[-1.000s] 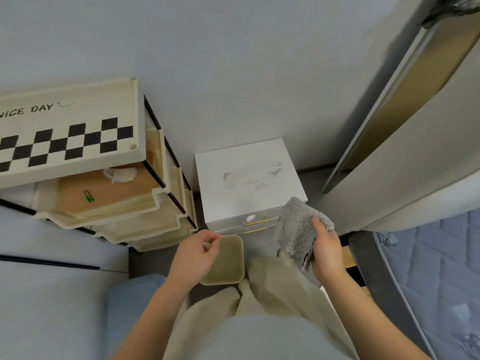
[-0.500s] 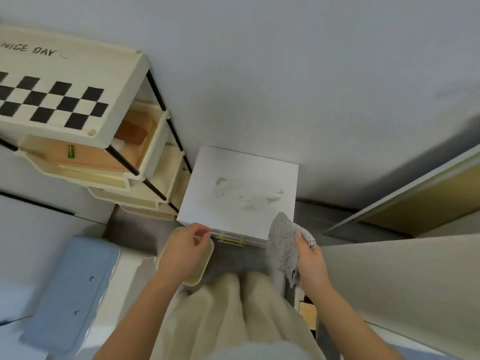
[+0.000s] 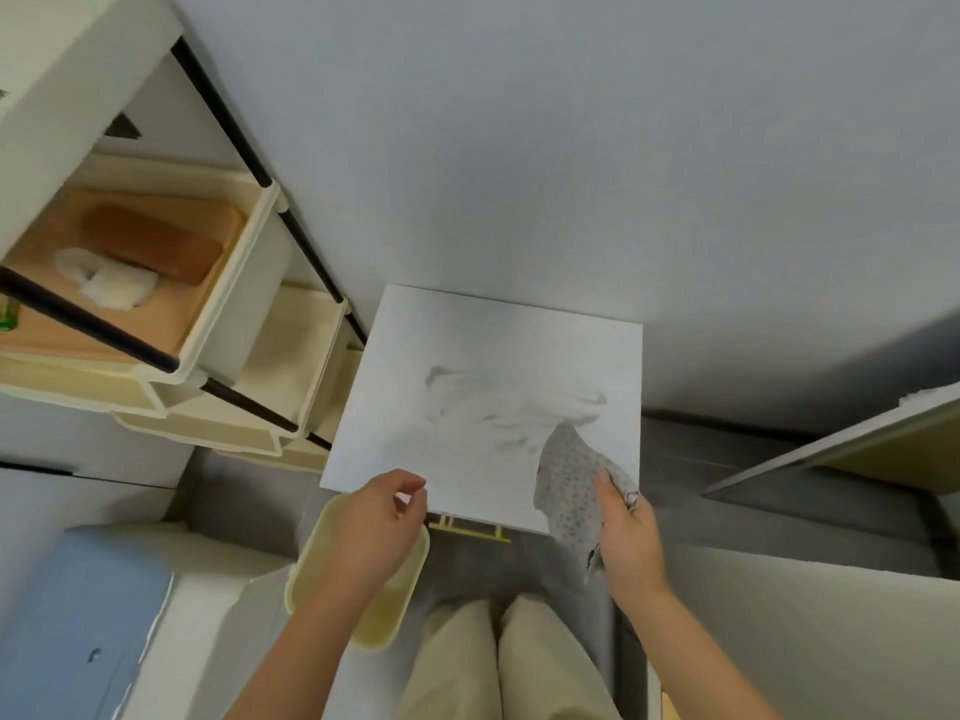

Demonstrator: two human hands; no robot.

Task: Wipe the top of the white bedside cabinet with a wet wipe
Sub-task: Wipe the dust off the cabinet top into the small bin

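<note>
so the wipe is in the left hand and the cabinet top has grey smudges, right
No: the wipe is in the right hand, as the head view shows; the left hand holds a tub. The cabinet top does have grey smudges.

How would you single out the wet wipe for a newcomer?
Find the white bedside cabinet, its top smeared grey. Over its near right corner the right hand grips the wet wipe, a limp sheet. Unlike the plain white wads in the shelf tray, it is grey and speckled.
</note>
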